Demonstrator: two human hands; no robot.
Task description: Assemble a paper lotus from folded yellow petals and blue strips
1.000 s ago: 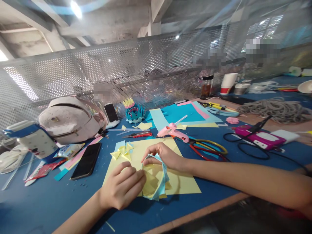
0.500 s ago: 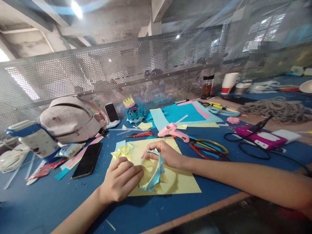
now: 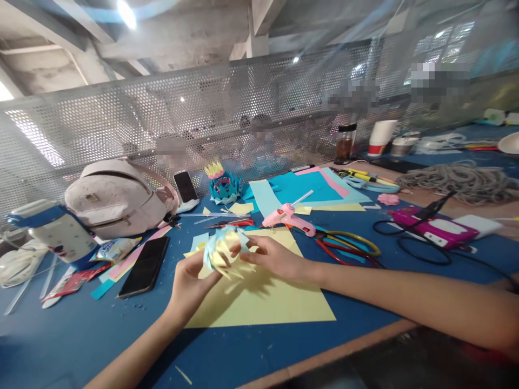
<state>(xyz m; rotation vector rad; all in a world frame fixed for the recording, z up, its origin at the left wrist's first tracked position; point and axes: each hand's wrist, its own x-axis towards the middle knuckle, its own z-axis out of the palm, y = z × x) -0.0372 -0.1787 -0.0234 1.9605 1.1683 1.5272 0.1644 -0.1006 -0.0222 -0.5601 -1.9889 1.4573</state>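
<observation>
Between my hands is a folded-paper ring [image 3: 222, 251] in pale yellow and light blue, with pointed tips, slightly smeared by motion. My left hand [image 3: 192, 281] grips its left side, the thumb below. The fingers of my right hand [image 3: 270, 256] are closed at its right edge. The ring is held above a yellow paper sheet [image 3: 284, 302] on the blue table. Small folded yellow pieces behind the ring are mostly hidden. Just beyond my right hand lies a pink glue gun [image 3: 287, 217] with a clear glue stick in it. Scissors [image 3: 348, 246] with red and yellow handles lie to its right.
A teal paper crown piece [image 3: 225, 186] stands at the back beside coloured paper sheets [image 3: 302, 186]. On the left are a black phone [image 3: 145, 267], a pink backpack [image 3: 117, 200] and a tumbler [image 3: 60, 232]. A magenta power strip [image 3: 433, 229] with black cable lies right.
The paper ring has been lifted, turned and moved left. My left hand has opened out around its left side, and my right hand has shifted slightly with it.
</observation>
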